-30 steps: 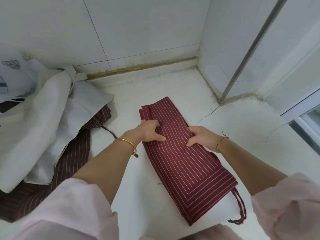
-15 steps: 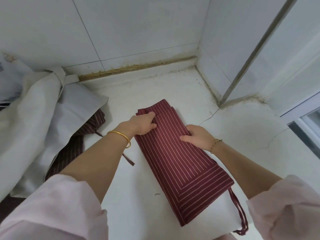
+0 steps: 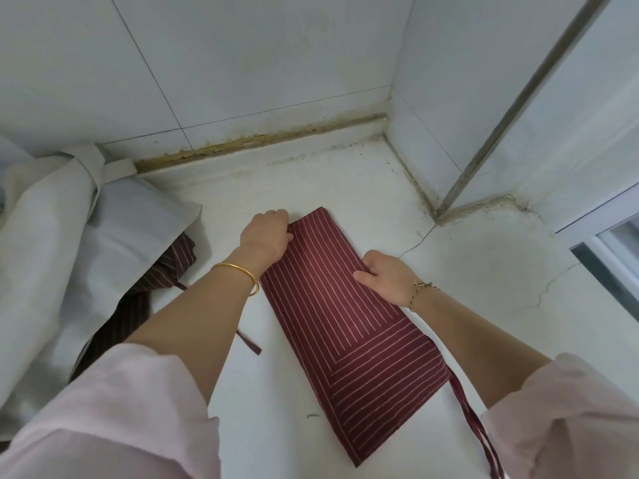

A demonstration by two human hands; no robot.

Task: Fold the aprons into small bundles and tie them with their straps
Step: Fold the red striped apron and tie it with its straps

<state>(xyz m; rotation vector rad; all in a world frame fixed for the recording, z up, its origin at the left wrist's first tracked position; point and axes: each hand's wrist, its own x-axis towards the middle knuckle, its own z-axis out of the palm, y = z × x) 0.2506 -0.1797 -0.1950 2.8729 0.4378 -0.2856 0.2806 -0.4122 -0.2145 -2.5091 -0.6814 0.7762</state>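
A dark red striped apron (image 3: 345, 326) lies folded into a long narrow strip on the white counter (image 3: 276, 392), running from the far middle toward my right. My left hand (image 3: 268, 236) grips its far left corner, fingers curled over the edge. My right hand (image 3: 383, 274) pinches the right edge about halfway along. Two red straps (image 3: 475, 426) trail off the near right end. Another strap end (image 3: 249, 342) pokes out beneath my left forearm.
A heap of white cloth (image 3: 69, 271) with more striped red fabric (image 3: 138, 305) under it fills the left side. Tiled walls (image 3: 276, 63) close the back and the right corner. A window frame (image 3: 605, 257) stands at the far right.
My left hand has slid along the strip to its far corner. The uneven folded layers at the far end now lie flat. My right hand stayed on the right edge.
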